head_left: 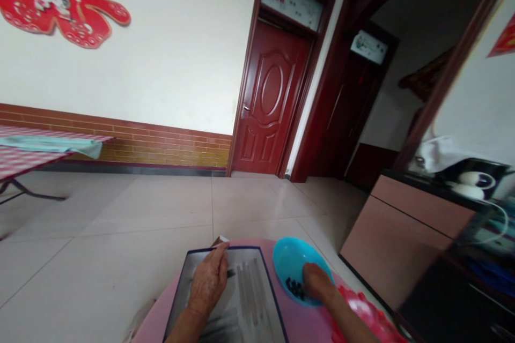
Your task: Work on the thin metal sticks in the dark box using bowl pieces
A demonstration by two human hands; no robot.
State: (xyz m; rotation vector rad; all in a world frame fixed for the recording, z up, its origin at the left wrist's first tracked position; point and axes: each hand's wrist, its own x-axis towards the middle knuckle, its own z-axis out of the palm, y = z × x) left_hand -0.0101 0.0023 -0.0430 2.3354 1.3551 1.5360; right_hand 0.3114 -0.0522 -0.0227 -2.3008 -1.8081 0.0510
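My left hand (209, 281) rests on a grey, dark-edged box lid or board (249, 289) that lies on a pink round table (301, 327). Its fingertips reach the board's far edge, where a small white piece (223, 239) shows. My right hand (316, 281) is inside a blue bowl (292, 260) to the right of the board. The fingers are bent over several small dark pieces (295, 288) in the bowl's bottom. Whether they grip any piece cannot be told.
A red plastic item (364, 311) lies at the table's right edge. A pink cabinet (402, 230) with clutter on top stands at right. A checkered folding table (28, 153) is at far left. Tiled floor stretches to a dark red door (271, 102).
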